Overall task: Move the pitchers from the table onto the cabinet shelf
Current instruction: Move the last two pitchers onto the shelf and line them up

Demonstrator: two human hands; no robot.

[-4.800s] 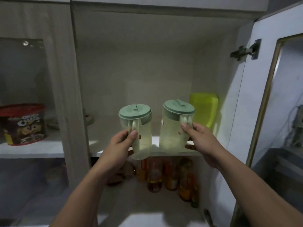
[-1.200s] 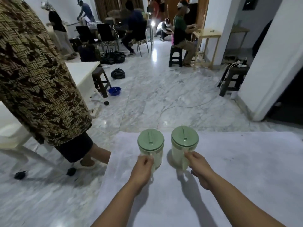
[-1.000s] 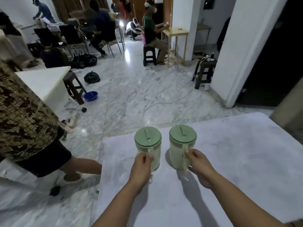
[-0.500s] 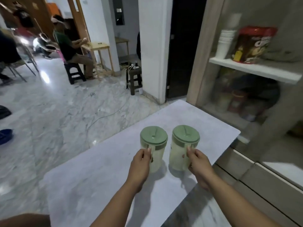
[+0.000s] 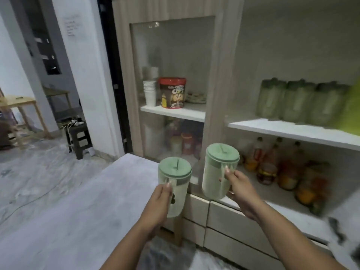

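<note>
Green-lidded pitchers (image 5: 218,172) aloft, left hand (image 5: 159,203) and right hand (image 5: 239,190) outstretched, each grip closed around one handle.

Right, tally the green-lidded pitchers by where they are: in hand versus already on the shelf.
Pitchers in hand: 2, one in the left hand (left pitcher), one in the right hand (right pitcher).
Pitchers on the cabinet shelf: 3, blurred ().
Total: 5.
</note>
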